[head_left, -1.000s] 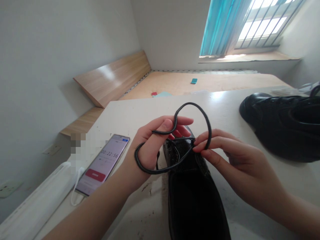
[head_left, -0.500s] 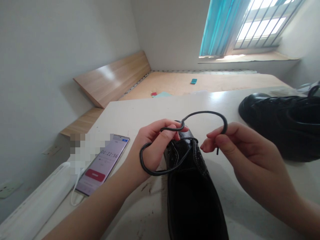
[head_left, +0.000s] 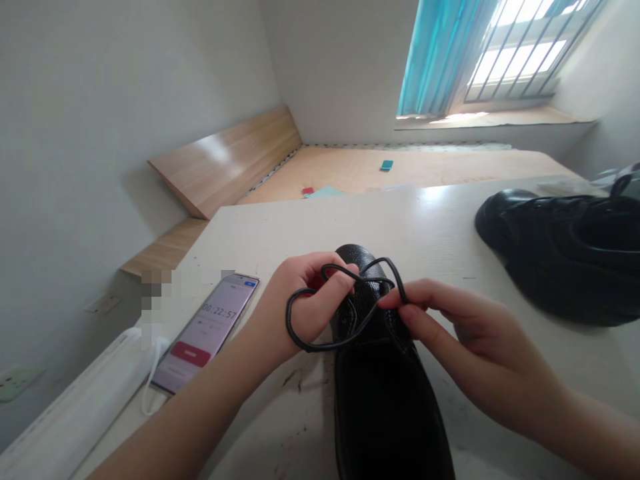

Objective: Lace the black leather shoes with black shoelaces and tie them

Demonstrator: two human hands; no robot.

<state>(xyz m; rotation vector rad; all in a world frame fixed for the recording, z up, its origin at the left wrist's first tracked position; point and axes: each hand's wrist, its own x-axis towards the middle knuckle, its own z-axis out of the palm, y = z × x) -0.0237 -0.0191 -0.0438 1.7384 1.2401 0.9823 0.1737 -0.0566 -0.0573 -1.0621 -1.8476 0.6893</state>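
A black leather shoe (head_left: 393, 400) lies on the white table, its toe pointing away from me. Its dark round shoelace (head_left: 320, 347) loops out from the front eyelets and around the thumb side of my left hand (head_left: 313, 293). That hand pinches the lace between thumb and fingers, above the left side of the shoe. On the right, my right hand (head_left: 465, 333) is closed with the lace between thumb and index finger, close to the right row of eyelets. A small arch of lace stands between the two hands, over the toe part.
Another black shoe (head_left: 560, 260) stands at the right on the white table (head_left: 280, 227). At the left lies a phone (head_left: 207, 333) showing a timer, beside a white cable and a long white object (head_left: 85, 400). A wooden bed surface (head_left: 345, 163) is behind the table.
My right hand has moved left and slightly down, closer to the eyelets. The wide lace arch between my hands has become smaller and lower. My left hand has shifted slightly down.
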